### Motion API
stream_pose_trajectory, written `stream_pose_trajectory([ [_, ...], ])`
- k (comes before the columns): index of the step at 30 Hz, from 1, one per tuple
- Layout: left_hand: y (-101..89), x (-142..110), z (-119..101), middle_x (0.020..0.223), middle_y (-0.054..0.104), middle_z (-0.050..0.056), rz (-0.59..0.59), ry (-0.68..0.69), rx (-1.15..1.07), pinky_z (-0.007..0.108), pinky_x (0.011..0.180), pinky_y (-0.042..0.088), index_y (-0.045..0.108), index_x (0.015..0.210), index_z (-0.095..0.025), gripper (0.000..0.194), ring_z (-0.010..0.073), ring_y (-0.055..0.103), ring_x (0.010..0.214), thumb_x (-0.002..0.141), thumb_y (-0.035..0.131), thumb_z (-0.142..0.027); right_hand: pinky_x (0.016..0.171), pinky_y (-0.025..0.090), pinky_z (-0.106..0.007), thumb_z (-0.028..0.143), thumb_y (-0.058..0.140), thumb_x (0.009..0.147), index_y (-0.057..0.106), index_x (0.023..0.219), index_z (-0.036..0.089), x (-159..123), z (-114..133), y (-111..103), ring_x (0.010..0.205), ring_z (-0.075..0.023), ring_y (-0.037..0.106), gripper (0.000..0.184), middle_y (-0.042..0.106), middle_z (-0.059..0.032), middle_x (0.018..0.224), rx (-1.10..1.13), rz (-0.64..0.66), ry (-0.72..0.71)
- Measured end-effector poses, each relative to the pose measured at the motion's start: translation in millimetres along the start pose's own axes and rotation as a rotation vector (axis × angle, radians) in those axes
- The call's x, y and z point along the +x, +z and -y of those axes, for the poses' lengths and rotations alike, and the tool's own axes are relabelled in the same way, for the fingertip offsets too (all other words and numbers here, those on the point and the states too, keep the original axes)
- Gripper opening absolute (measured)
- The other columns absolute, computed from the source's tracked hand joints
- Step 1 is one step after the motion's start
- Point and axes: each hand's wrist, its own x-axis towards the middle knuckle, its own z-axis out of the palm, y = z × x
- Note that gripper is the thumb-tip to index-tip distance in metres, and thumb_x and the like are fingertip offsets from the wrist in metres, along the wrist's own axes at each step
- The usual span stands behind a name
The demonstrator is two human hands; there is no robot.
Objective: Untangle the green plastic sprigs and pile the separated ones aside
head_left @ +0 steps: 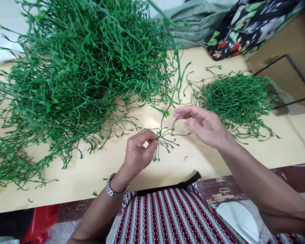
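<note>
Between the thumb and forefinger of my left hand is a sprig of thin green stems, apparently artificial foliage, fanning out over the table. My right hand is just to the right of it, fingers stretched out and thumb apart, with a thin stem curving close by its fingertips. From the top of the view a long green strand hangs down towards the sprig, close to the camera. A big heap of the same green stems covers the left and back of the table. To the right lies a smaller pile of stems.
The pale yellow table runs across the view, with small green scraps near its front edge. A cardboard box stands at the right. Behind are floral fabric and a grey-green cloth. A red stool shows below left.
</note>
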Motion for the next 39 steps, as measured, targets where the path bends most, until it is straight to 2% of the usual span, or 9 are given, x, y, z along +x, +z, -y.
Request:
stream_pose_trajectory([
  [3,4.5,1,-2,0.059,0.053,-0.001,0.016,0.002,-0.033,0.021,0.054,0.040,0.055,0.062,-0.015,0.012,0.0084,0.049,0.055,0.071,0.058,-0.008,0.093,0.040,-0.036,0.044,0.064,0.072,0.049,0.118,0.019,1,8,20,0.113,-0.0207,0.048,0.054,0.053,-0.0086,0.120,-0.185,0.262,-0.053],
  [6,6.6,1,-3,0.061,0.055,0.000,0.004,-0.043,-0.094,0.022,0.055,0.042,0.056,0.064,-0.015,0.009,0.0098,0.052,0.058,0.071,0.058,-0.009,0.085,0.043,-0.034,0.041,0.067,0.068,0.047,0.117,0.019,1,3,39,0.102,-0.0205,0.052,0.057,0.056,-0.0073,0.112,-0.248,0.473,-0.032],
  [11,10.0,-1,-3,0.063,0.059,0.001,0.009,0.024,-0.035,0.023,0.059,0.044,0.059,0.067,-0.015,0.011,0.0103,0.054,0.060,0.070,0.057,-0.004,0.059,0.040,-0.024,0.028,0.050,0.079,0.048,0.096,0.017,-5,-10,53,0.066,-0.0110,0.050,0.021,0.056,0.0001,0.080,-0.210,0.449,0.022],
  [16,13.6,-1,-7,0.065,0.060,0.000,0.018,0.143,0.063,0.022,0.060,0.045,0.057,0.071,-0.015,0.018,0.0106,0.056,0.063,0.069,0.052,0.002,0.062,0.040,-0.023,0.012,0.042,0.073,0.044,0.090,0.018,-9,-15,56,0.072,-0.0120,0.051,0.018,0.053,0.0010,0.076,-0.190,0.417,0.039],
  [21,8.5,-4,-5,0.068,0.056,-0.001,0.031,0.178,0.177,0.020,0.059,0.042,0.053,0.074,-0.017,0.022,0.0092,0.053,0.064,0.071,0.047,0.004,0.061,0.040,-0.024,0.015,0.042,0.077,0.046,0.083,0.017,-6,-9,50,0.069,-0.0113,0.050,0.007,0.055,-0.0013,0.079,-0.219,0.599,0.104],
  [25,4.3,-6,4,0.064,0.051,-0.003,-0.016,0.008,0.073,0.021,0.056,0.039,0.051,0.071,-0.018,0.018,0.0087,0.049,0.059,0.071,0.048,0.000,0.058,0.043,-0.023,0.015,0.041,0.079,0.045,0.096,0.017,-3,-3,45,0.065,-0.0100,0.051,0.017,0.056,-0.0019,0.082,-0.057,0.751,0.249],
  [31,5.7,-5,9,0.061,0.055,-0.002,-0.147,-0.407,-0.485,0.022,0.055,0.043,0.053,0.070,-0.015,0.006,0.0087,0.052,0.054,0.071,0.058,-0.012,0.050,0.043,-0.021,0.024,0.031,0.089,0.044,0.091,0.017,-4,-3,48,0.058,-0.0082,0.051,0.015,0.055,-0.0023,0.080,-0.041,0.796,0.266],
  [35,2.6,-6,6,0.062,0.057,-0.001,-0.164,-0.628,-0.747,0.024,0.050,0.045,0.053,0.071,-0.014,0.011,0.0096,0.054,0.049,0.067,0.063,-0.015,0.052,0.040,-0.021,0.025,0.030,0.090,0.045,0.090,0.017,-6,-1,49,0.060,-0.0096,0.050,0.017,0.053,-0.0009,0.069,-0.199,0.771,0.181],
  [39,-1.8,-11,6,0.064,0.058,-0.001,-0.173,-0.756,-0.946,0.024,0.061,0.047,0.053,0.068,-0.013,0.011,0.0098,0.057,0.060,0.066,0.064,-0.012,0.058,0.037,-0.024,0.019,0.034,0.086,0.046,0.087,0.017,-6,-3,49,0.065,-0.0121,0.052,0.013,0.056,-0.0028,0.073,-0.430,0.697,0.020],
])
